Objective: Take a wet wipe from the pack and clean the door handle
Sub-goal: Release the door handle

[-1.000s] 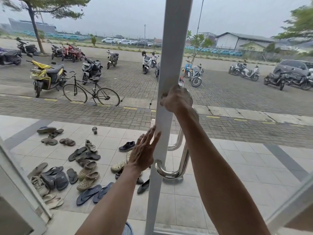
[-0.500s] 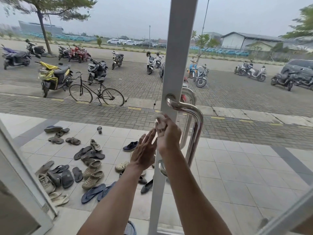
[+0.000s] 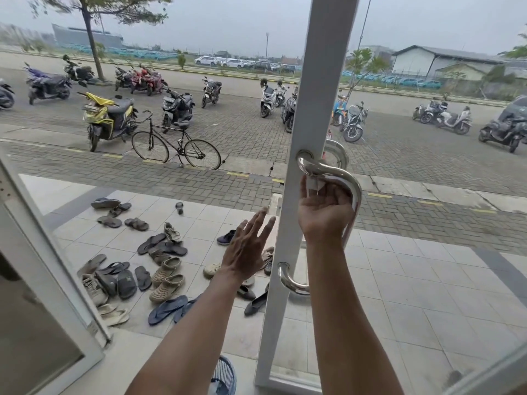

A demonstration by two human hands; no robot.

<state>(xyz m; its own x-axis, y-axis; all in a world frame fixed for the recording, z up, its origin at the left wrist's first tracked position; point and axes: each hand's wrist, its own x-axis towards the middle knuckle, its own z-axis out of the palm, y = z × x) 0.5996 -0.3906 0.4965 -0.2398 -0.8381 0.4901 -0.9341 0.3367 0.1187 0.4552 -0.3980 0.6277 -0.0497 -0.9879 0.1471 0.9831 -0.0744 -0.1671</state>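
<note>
A curved chrome door handle (image 3: 332,172) is fixed to the white frame (image 3: 319,95) of a glass door. My right hand (image 3: 323,212) is curled around the upper bend of the handle from below, pressing a white wet wipe (image 3: 313,185) against the metal. The handle's lower end (image 3: 291,282) shows below my wrist. My left hand (image 3: 248,246) is flat against the door frame's left edge, fingers spread, holding nothing. The wipe pack is not in view.
Many sandals and shoes (image 3: 159,263) lie on the tiled porch outside. A bicycle (image 3: 175,145) and parked scooters (image 3: 105,116) stand on the paving beyond. A small blue basket (image 3: 225,376) sits by the door's foot. Another door frame (image 3: 42,266) stands at left.
My right hand with the wipe went down from the handle's top to beside the frame, then right and up under the upper bend. My left hand stayed on the frame.
</note>
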